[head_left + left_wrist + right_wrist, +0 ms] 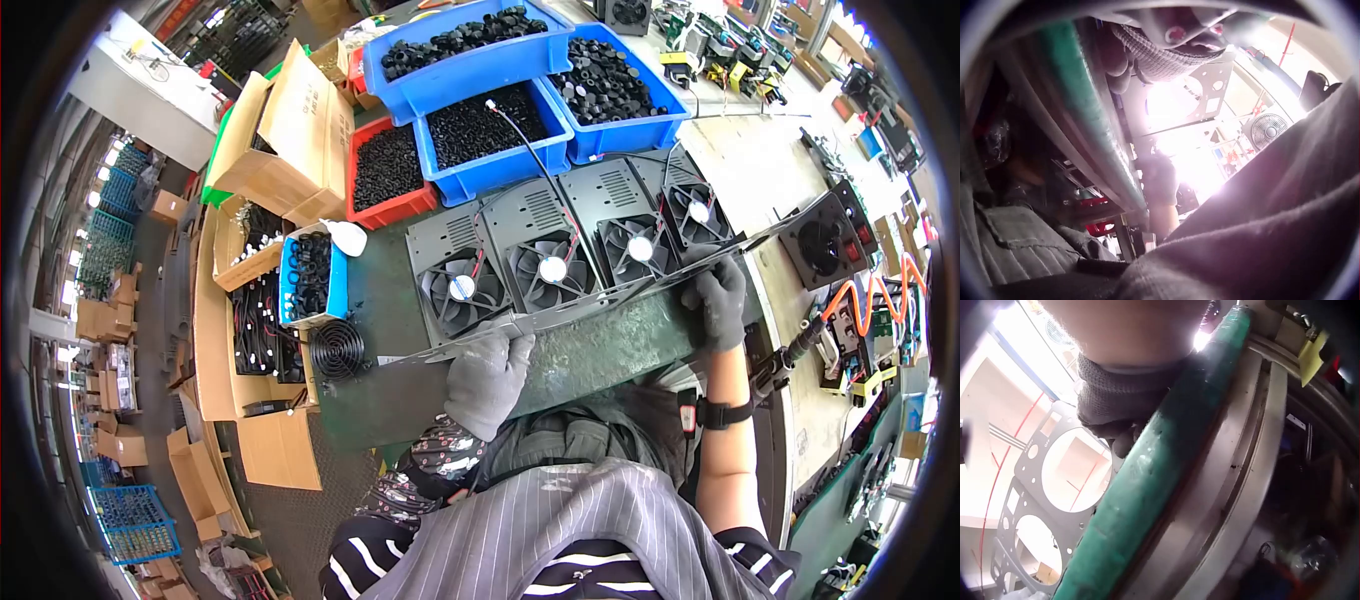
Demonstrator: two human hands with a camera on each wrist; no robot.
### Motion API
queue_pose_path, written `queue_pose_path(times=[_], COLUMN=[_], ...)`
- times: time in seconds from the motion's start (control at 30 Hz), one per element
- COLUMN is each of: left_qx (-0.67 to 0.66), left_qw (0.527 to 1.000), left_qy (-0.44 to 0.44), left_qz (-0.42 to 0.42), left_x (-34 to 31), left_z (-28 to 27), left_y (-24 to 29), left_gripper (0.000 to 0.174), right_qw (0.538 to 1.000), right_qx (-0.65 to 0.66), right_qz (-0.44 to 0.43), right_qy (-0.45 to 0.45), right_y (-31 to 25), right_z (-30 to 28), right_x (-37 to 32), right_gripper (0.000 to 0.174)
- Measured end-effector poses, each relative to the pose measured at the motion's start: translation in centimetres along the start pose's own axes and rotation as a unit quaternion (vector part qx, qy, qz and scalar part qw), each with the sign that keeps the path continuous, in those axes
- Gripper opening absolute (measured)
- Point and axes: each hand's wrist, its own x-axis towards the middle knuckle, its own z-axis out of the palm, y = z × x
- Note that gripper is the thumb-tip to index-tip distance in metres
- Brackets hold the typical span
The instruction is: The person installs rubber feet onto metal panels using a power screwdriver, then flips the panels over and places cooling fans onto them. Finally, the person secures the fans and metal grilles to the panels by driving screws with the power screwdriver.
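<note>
Several dark metal panels fitted with black fans (549,270) lie side by side on the green bench (600,350). Along their near side runs the thin edge of upright metal panels (580,311); the right wrist view shows these grey panels (1013,503) with large round cut-outs. My gloved left hand (487,385) pinches that edge at its left part, thumb and forefinger at the metal. At the right end, my gloved right hand (720,300) curls its fingers over the edge. Glare washes out a panel (1210,84) beside the left hand in the left wrist view.
Blue bins (480,185) and a red bin (390,210) of small black parts stand behind the panels. Cardboard boxes (290,130) are at the left, near a round black fan guard (338,350). A fan unit with red switches (825,240) stands at the right.
</note>
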Motion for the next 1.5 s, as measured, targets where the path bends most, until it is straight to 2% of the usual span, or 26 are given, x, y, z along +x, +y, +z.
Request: queue_pose_path(times=[0.07,0.1,0.13,0.2,0.27,0.3,0.33,0.37,0.4,0.43,0.5,0.6,0.63,0.67,0.73,0.77,0.93,0.97,1.1,1.17,1.27,1.3,1.37,1.4,1.43,1.5], left_qx=[-0.003,-0.025,-0.046,-0.143,-0.104,-0.154,-0.242,-0.27,-0.25,-0.226,-0.135,-0.154,-0.06,-0.068,-0.043,0.028,0.181,0.257,0.121,0.131,0.074,0.031,-0.08,-0.012,-0.01,-0.219], left_qw=[1.0,0.994,0.983,0.955,0.869,0.855,0.861,0.914,0.926,0.947,0.973,0.966,0.973,0.968,0.957,0.954,0.873,0.862,0.856,0.853,0.839,0.838,0.861,0.889,0.887,0.844], left_qy=[-0.025,-0.092,-0.16,-0.255,-0.473,-0.466,-0.42,-0.3,-0.28,-0.202,-0.141,-0.207,-0.206,-0.243,-0.288,-0.283,-0.422,-0.405,-0.5,-0.504,-0.537,-0.538,-0.498,-0.456,-0.461,-0.465], left_qz=[-0.012,-0.044,-0.076,-0.056,0.104,0.169,0.158,0.045,0.029,-0.109,-0.123,-0.022,0.085,0.004,0.013,0.096,0.163,0.163,0.052,0.035,-0.059,-0.087,-0.059,-0.044,-0.041,-0.152], left_x=[-0.3,-0.5,-0.7,-1.3,2.1,3.1,4.2,4.1,6.5,8.3,13.4,19.6,21.9,23.1,25.8,27.7,31.8,32.0,32.0,31.7,31.5,31.2,30.6,30.6,30.9,30.7], left_z=[-1.3,-3.4,-5.4,-9.5,-16.4,-18.4,-19.8,-20.5,-21.4,-21.4,-19.1,-15.0,-13.1,-11.7,-8.8,-7.0,-1.5,-0.4,0.0,-0.4,-0.5,-0.7,-0.3,-0.2,-0.1,0.0], left_y=[0.4,1.4,2.1,1.8,3.5,3.2,2.9,2.5,2.4,3.0,0.8,-3.8,-5.7,-4.6,-3.5,-4.8,-5.8,-6.6,-7.8,-7.2,-6.5,-6.1,-7.4,-7.7,-7.9,-8.3], left_gripper=[0.02,0.021,0.033,0.044,0.04,0.035,0.028,0.022,0.019,0.026,0.031,0.034,0.035,0.037,0.037,0.038,0.077,0.083,0.087,0.085,0.081,0.077,0.071,0.053,0.053,0.032], right_qw=[0.994,0.983,0.982,0.984,0.991,0.991,0.973,0.927,0.933,0.935,0.936,0.934,0.936,0.939,0.936,0.934,0.925,0.925,0.924,0.922,0.923,0.922,0.922,0.917,0.918,0.922], right_qx=[0.034,0.074,0.087,0.052,-0.019,-0.014,-0.156,-0.295,-0.286,-0.285,-0.269,-0.274,-0.273,-0.266,-0.272,-0.28,-0.298,-0.3,-0.292,-0.293,-0.292,-0.293,-0.292,-0.297,-0.297,-0.295], right_qz=[-0.062,-0.135,-0.102,-0.065,-0.053,-0.044,-0.133,-0.219,-0.2,-0.193,-0.201,-0.205,-0.202,-0.198,-0.199,-0.199,-0.205,-0.206,-0.212,-0.214,-0.218,-0.221,-0.224,-0.234,-0.23,-0.224], right_qy=[0.087,0.1,0.133,0.16,0.125,0.128,0.107,0.081,0.086,0.09,0.104,0.105,0.097,0.09,0.102,0.101,0.116,0.108,0.125,0.132,0.123,0.126,0.124,0.126,0.131,0.117], right_y=[1.3,2.4,2.0,2.5,3.3,3.0,2.6,2.3,2.0,2.0,2.1,2.2,2.1,1.9,1.6,1.5,1.6,1.5,1.5,1.5,1.9,1.8,1.7,2.0,2.0,1.7], right_z=[-0.7,-1.6,-2.1,-3.7,-4.4,-4.1,-3.6,-3.2,-2.8,-2.8,-2.8,-2.9,-2.9,-2.8,-2.5,-2.5,-2.7,-2.8,-2.7,-2.7,-3.0,-3.0,-2.9,-3.0,-3.1,-3.0], right_x=[-1.0,-1.1,-1.7,-2.3,-2.8,-2.9,-2.9,-2.8,-2.9,-3.0,-2.9,-2.8,-2.8,-2.8,-2.9,-3.0,-2.8,-2.8,-2.7,-2.7,-2.7,-2.7,-2.7,-2.6,-2.7,-2.7], right_gripper=[0.035,0.035,0.033,0.029,0.021,0.021,0.019,0.017,0.015,0.015,0.015,0.014,0.014,0.013,0.014,0.014,0.014,0.014,0.013,0.014,0.014,0.014,0.013,0.013,0.013,0.012])
